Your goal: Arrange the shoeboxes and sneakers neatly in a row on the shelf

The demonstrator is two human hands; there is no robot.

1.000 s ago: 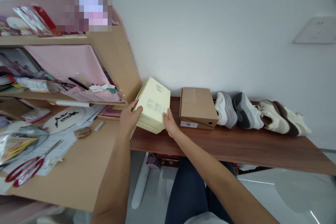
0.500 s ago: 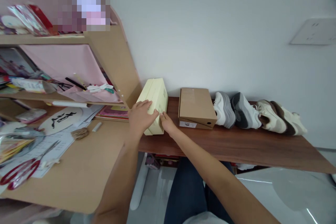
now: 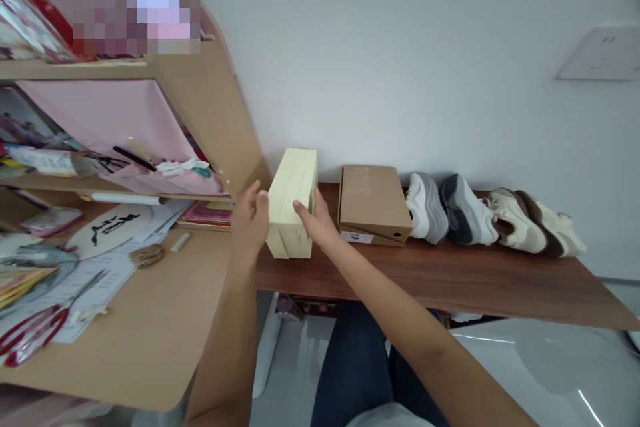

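Observation:
A pale yellow shoe box point(image 3: 293, 187) stands on the dark wooden board, its long side running toward the wall. My left hand point(image 3: 251, 221) is at the box's left side, fingers stretched and thumb near the top edge; whether it touches is hard to tell. On the other side, my right hand point(image 3: 319, 219) has its thumb over the top near the front corner and its fingers along the right face. A brown cardboard shoe box point(image 3: 375, 200) with a white label sits just to the right, apart from the yellow one.
White-and-grey sneakers point(image 3: 427, 210) and cream shoes point(image 3: 517, 220) line the wooden board point(image 3: 450, 277) to the right. At left, the desk point(image 3: 170, 320) bears red-handled scissors point(image 3: 43, 327), papers and a twine bundle point(image 3: 147, 255). The shelf's side panel point(image 3: 210, 100) rises close beside the yellow box.
My left hand has come off the yellow box's top to its left side. My right hand's thumb has moved onto the top, and the box has turned slightly.

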